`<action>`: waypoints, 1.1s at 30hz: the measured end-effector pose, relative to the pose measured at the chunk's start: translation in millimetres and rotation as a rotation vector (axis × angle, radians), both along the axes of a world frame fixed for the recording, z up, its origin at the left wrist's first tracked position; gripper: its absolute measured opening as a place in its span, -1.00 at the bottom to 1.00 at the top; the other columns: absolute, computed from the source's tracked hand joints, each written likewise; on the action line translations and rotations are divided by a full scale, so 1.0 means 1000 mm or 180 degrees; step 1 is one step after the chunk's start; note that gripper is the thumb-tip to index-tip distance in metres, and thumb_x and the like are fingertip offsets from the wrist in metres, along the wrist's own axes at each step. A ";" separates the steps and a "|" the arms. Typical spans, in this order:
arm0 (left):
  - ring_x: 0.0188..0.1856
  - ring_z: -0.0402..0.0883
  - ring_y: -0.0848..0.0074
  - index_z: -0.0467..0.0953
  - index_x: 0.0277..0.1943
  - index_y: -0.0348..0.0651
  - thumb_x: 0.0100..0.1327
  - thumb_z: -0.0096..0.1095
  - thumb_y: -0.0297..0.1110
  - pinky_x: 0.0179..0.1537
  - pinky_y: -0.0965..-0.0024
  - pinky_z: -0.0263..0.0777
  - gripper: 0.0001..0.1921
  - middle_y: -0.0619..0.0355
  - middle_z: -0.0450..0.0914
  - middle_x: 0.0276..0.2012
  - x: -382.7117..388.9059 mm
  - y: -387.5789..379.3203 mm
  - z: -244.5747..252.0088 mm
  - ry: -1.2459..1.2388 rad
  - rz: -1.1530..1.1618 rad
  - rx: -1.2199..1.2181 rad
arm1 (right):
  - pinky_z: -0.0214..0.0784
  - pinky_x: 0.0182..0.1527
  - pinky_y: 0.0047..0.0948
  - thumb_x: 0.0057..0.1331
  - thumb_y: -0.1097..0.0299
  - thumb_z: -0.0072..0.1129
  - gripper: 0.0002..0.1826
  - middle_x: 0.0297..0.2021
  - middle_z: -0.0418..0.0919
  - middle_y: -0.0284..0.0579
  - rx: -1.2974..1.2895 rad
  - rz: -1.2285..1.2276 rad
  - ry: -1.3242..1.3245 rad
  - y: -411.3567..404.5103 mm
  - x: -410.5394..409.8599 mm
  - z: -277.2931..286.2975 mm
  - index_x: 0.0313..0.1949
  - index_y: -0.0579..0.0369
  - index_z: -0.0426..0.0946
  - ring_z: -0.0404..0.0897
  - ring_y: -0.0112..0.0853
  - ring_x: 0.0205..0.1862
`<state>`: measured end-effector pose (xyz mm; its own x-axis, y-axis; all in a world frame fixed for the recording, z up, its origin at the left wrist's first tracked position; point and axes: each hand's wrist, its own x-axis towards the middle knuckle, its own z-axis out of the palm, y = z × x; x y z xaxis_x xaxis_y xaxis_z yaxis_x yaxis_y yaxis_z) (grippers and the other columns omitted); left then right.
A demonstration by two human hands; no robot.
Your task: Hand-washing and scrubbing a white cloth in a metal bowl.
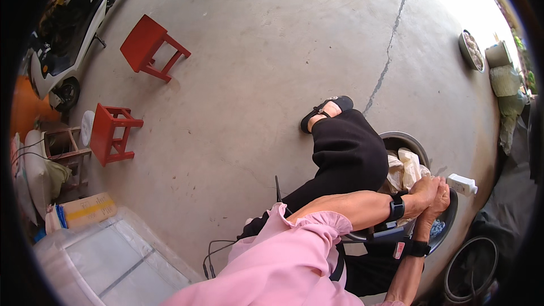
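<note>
My left hand and my right hand are pressed together, fingers curled, above the metal basins. Whatever lies between them is hidden. Cream cloth bunches in the farther metal basin, right beside my left hand. Under my wrists is the rim of a nearer metal basin, with a blue patterned cloth inside. A white plastic bottle lies on the floor just past my hands. Black bands circle both wrists.
Two red wooden stools and a white scooter are at the left. A cardboard box sits beside a plastic-wrapped item. Another filled basin is at the upper right, and a dark round container at the lower right.
</note>
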<state>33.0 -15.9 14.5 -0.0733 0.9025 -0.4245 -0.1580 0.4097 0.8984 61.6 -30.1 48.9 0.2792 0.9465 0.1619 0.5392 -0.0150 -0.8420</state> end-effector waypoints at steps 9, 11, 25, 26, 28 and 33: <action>-0.30 0.53 0.18 0.51 -0.29 -0.41 0.30 -0.14 0.02 -0.25 0.20 0.37 -0.47 -0.13 0.56 -0.37 -0.034 0.010 0.017 -0.0897 -0.0709 -0.0400 | 0.22 -0.48 -0.53 0.36 0.25 -0.02 -0.64 -0.67 0.35 -0.27 0.0258 -0.0403 0.0023 -0.028 -0.026 0.019 -0.55 0.23 0.33 0.25 -0.61 -0.53; -0.27 0.48 0.37 0.49 -0.18 -0.40 0.29 -0.08 0.02 -0.26 0.33 0.36 -0.48 -0.02 0.54 -0.30 -0.045 -0.002 0.028 -0.1347 -0.0781 -0.0826 | 0.24 -0.42 -0.50 0.36 0.20 -0.06 -0.67 -0.59 0.42 -0.20 -0.0157 -0.0038 -0.0231 -0.008 -0.002 0.012 -0.39 0.25 0.44 0.30 -0.59 -0.50; -0.20 0.45 0.60 0.48 -0.10 -0.31 0.27 0.12 -0.10 -0.15 0.52 0.34 -0.62 0.15 0.52 -0.27 -0.103 0.013 0.054 0.0096 -0.1926 0.0589 | 0.41 -0.07 -0.46 0.38 0.28 -0.08 -0.72 -0.17 0.53 -0.12 -0.0965 0.0213 0.3754 -0.019 0.047 0.002 -0.07 0.24 0.41 0.53 -0.45 -0.15; -0.23 0.47 0.62 0.48 -0.10 -0.32 0.28 0.13 -0.15 -0.18 0.56 0.35 -0.65 0.16 0.53 -0.27 -0.104 0.015 0.051 0.0026 -0.2369 0.0300 | 0.42 -0.09 -0.49 0.37 0.32 -0.05 -0.76 -0.20 0.54 -0.15 -0.1051 0.0228 0.3700 -0.020 0.049 -0.001 -0.10 0.23 0.42 0.53 -0.47 -0.18; -0.32 0.52 0.67 0.51 -0.14 -0.31 0.29 0.11 -0.26 -0.28 0.64 0.38 -0.74 0.20 0.57 -0.33 -0.102 0.015 0.046 -0.0514 -0.2572 -0.0672 | 0.43 -0.14 -0.56 0.33 0.41 -0.01 -0.87 -0.28 0.54 -0.23 -0.1028 0.0099 0.3533 -0.022 0.059 -0.003 -0.21 0.20 0.44 0.53 -0.53 -0.25; -0.11 0.48 0.64 0.52 -0.14 -0.16 0.32 0.03 -0.12 -0.10 0.50 0.31 -0.71 0.25 0.56 -0.21 -0.091 0.030 0.052 -0.0560 -0.2407 -0.0284 | 0.41 -0.18 -0.61 0.32 0.31 0.04 -0.81 -0.29 0.56 -0.27 -0.1112 0.0126 0.3301 -0.021 0.069 0.007 -0.19 0.15 0.48 0.53 -0.59 -0.25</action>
